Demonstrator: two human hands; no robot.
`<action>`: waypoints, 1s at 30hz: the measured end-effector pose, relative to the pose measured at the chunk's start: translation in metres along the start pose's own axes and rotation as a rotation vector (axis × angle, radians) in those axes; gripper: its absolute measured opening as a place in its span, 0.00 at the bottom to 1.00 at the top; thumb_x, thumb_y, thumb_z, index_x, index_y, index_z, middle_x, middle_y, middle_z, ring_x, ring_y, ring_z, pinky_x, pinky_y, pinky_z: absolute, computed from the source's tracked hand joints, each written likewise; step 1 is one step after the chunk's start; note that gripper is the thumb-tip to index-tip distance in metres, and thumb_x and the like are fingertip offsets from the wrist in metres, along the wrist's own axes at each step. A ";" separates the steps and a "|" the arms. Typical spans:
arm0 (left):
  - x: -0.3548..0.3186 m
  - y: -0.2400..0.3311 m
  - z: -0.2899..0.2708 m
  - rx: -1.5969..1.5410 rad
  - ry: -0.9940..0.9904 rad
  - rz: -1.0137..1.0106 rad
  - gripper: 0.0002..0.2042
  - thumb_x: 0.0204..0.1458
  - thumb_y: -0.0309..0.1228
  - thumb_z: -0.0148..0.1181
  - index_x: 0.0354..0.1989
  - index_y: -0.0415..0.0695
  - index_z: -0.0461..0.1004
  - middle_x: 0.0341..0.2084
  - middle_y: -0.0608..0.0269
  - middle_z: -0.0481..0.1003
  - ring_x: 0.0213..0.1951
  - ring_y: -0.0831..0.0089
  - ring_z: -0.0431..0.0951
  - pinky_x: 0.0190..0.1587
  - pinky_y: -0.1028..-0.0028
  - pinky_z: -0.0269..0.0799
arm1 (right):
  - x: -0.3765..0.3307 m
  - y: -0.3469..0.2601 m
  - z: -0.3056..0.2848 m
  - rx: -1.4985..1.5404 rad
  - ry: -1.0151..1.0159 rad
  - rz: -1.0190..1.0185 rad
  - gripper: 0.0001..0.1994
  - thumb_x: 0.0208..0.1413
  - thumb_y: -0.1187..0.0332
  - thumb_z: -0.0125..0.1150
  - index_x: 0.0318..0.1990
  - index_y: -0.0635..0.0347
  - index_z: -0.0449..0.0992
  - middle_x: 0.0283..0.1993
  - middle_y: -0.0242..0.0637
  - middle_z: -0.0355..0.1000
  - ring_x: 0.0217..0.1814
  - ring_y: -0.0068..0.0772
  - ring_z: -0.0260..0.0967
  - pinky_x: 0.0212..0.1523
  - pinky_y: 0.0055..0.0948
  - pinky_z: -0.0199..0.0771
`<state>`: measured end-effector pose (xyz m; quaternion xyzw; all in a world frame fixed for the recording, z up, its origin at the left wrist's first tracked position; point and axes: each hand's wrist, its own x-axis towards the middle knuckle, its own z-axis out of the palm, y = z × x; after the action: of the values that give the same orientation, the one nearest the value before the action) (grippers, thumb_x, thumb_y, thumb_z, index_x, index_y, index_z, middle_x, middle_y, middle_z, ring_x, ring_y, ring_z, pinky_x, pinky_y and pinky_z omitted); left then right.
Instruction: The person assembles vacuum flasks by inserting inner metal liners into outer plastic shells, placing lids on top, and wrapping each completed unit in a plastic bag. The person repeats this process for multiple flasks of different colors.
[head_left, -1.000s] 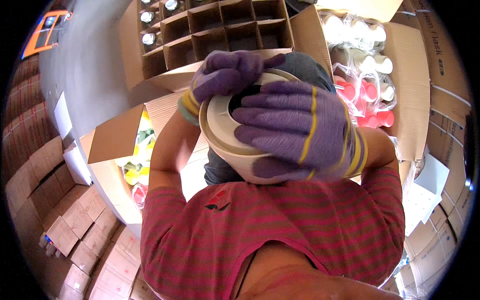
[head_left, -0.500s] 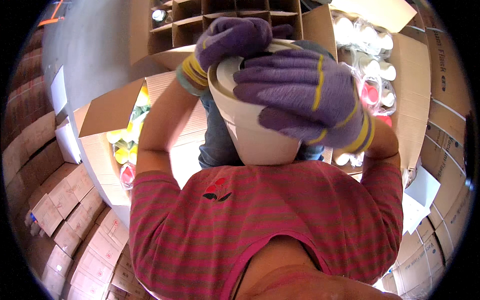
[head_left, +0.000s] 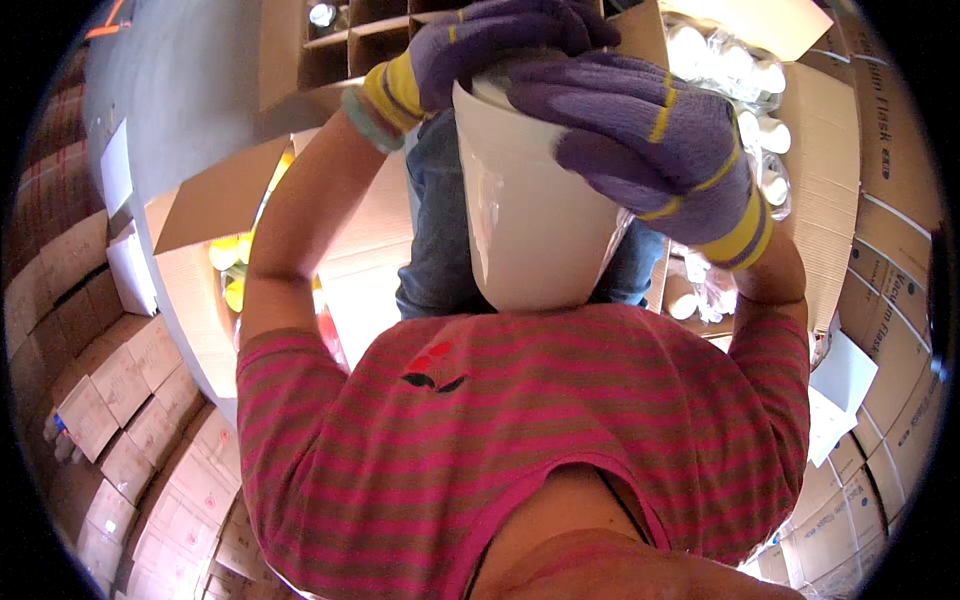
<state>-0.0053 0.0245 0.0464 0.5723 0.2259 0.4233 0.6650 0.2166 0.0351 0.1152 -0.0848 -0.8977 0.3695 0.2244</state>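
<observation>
Glossy white tapered container (head_left: pixel 535 220) looks steadied, purple-gloved left hand (head_left: pixel 485 50) and right hand (head_left: pixel 665 140) gripping its top; shifting it likely needs both.

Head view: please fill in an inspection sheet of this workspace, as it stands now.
Surface: legs in blue jeans beneath the work; grey floor at left.
Job's things: white tapered container, wide end away from the person, narrow end near the striped shirt.
Clutter: divided carton ahead with a silver-capped bottle; left open carton with yellow-topped items; right open carton with white-topped items in clear plastic.
Hands: both in purple, yellow-banded gloves; left hand and right hand at the container's wide end; fingertip contact unclear.
Cables: nothing seen.
Surroundings: stacked cartons left and right; papers at right.
</observation>
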 end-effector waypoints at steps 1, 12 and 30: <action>0.008 0.004 -0.003 -0.050 -0.066 -0.061 0.14 0.57 0.32 0.52 0.52 0.47 0.73 0.54 0.53 0.70 0.55 0.59 0.68 0.62 0.61 0.58 | -0.001 0.016 -0.014 0.099 -0.068 -0.066 0.21 0.55 0.61 0.61 0.51 0.66 0.73 0.53 0.50 0.72 0.59 0.53 0.67 0.63 0.45 0.59; -0.037 0.003 0.039 0.033 0.356 0.093 0.25 0.62 0.38 0.47 0.63 0.35 0.60 0.60 0.51 0.65 0.59 0.64 0.65 0.64 0.67 0.56 | -0.156 0.209 -0.011 -0.163 0.070 0.905 0.28 0.56 0.49 0.59 0.56 0.60 0.72 0.43 0.49 0.77 0.42 0.39 0.76 0.46 0.31 0.74; -0.032 0.004 0.072 0.341 0.061 0.489 0.41 0.22 0.50 0.81 0.44 0.50 0.62 0.53 0.46 0.64 0.62 0.38 0.57 0.62 0.45 0.55 | -0.192 0.188 -0.068 1.338 0.701 0.995 0.17 0.65 0.58 0.47 0.48 0.65 0.69 0.44 0.52 0.74 0.46 0.46 0.76 0.44 0.33 0.82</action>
<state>0.0329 -0.0431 0.0618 0.7001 0.1689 0.5439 0.4307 0.4159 0.1505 -0.0391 -0.4227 -0.2351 0.8217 0.3016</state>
